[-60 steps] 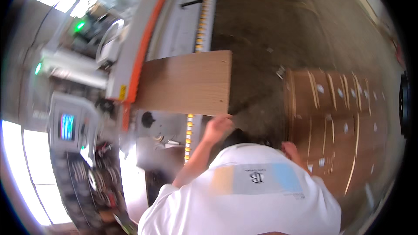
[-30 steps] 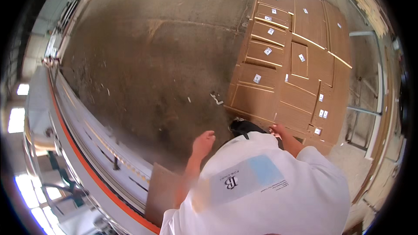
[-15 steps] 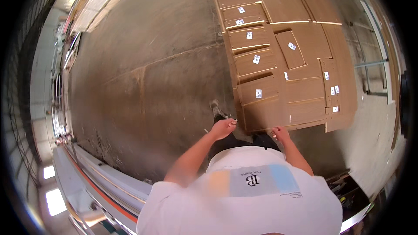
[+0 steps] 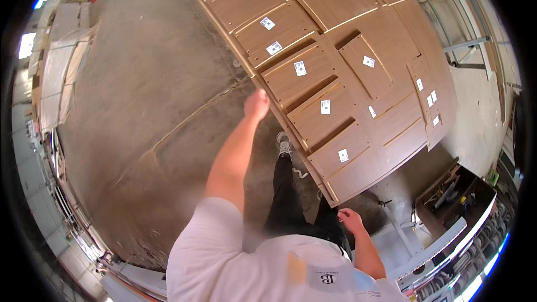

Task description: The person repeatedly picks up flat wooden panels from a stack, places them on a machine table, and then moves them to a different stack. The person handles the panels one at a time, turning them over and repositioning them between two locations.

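Observation:
My left hand (image 4: 257,105) is closed in a fist, a little blurred, beside the left edge of a broad stack of brown wooden panels (image 4: 400,33). Whatever it may hold is hidden. Near the stack's front corner, my right hand (image 4: 351,220) hangs low with its fingers curled in; I cannot make out anything in them. On top lie several smaller cut panels, such as one panel (image 4: 313,70) near the left edge and a tilted panel (image 4: 366,75) in the middle. White labels (image 4: 326,107) are stuck on many of them.
My shoe (image 4: 283,144) stands on the concrete floor (image 4: 145,78), close to the stack's left side. A white curled strip (image 4: 300,173) lies by it. An open dark box (image 4: 453,196) with tools sits at the right. Pale stacked sheets (image 4: 59,67) stand far left.
My view has turned, and the stack now slants across it. My left arm has reached forward along the stack's left edge. My right hand has moved down past its front corner.

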The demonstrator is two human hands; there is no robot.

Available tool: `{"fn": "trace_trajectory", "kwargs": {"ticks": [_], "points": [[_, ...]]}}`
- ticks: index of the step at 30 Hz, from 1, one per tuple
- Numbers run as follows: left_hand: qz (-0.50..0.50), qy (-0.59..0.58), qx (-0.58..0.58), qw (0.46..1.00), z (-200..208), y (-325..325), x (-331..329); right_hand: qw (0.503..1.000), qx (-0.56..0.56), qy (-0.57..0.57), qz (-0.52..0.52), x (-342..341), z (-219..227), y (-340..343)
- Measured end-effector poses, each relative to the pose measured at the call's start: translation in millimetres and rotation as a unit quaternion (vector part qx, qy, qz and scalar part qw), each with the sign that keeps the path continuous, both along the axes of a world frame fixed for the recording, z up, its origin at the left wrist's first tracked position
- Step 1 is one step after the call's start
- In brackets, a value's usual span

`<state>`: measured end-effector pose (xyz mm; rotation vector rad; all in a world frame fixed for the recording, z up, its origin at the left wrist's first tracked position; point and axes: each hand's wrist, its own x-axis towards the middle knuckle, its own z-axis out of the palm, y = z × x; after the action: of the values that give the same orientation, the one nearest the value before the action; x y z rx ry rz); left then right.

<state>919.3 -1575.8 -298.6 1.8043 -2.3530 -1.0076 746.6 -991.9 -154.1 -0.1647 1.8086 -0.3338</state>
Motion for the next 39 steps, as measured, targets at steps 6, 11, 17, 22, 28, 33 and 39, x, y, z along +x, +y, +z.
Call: {"fn": "trace_trajectory", "kwargs": {"ticks": [6, 11, 17, 22, 28, 33, 39], "points": [[0.019, -0.002, -0.115, 0.993, -38.2, -137.1, -22.4, 0.980, 0.034, -0.049, -0.190, 34.9, 0.2, -64.2], [-0.066, -0.010, -0.193, 0.979, -38.2, -141.7, -33.3, 0.973, 0.033, -0.019, -0.227, 50.3, 6.7, -80.4], [-0.135, -0.055, -0.189, 0.971, -63.9, -161.5, -13.3, 0.960, 0.023, -0.024, -0.279, 70.9, 3.3, -66.1], [-0.010, -0.027, -0.124, 0.992, -61.7, -163.6, -40.8, 0.947, -0.004, -0.026, -0.320, 90.6, -12.9, -36.9], [-0.147, 0.020, -0.106, 0.983, -34.7, -159.0, -36.8, 0.932, 0.024, -0.025, -0.362, 102.0, -3.2, -16.8], [-0.114, 0.117, 0.191, 0.968, 16.6, -116.7, -66.9, 0.927, 0.037, -0.028, -0.373, 114.4, -8.4, -4.5], [-0.283, 0.194, 0.101, 0.934, 6.4, -11.0, -204.1, 0.911, -0.017, -0.029, -0.410, 109.8, -24.4, -20.2]]}}
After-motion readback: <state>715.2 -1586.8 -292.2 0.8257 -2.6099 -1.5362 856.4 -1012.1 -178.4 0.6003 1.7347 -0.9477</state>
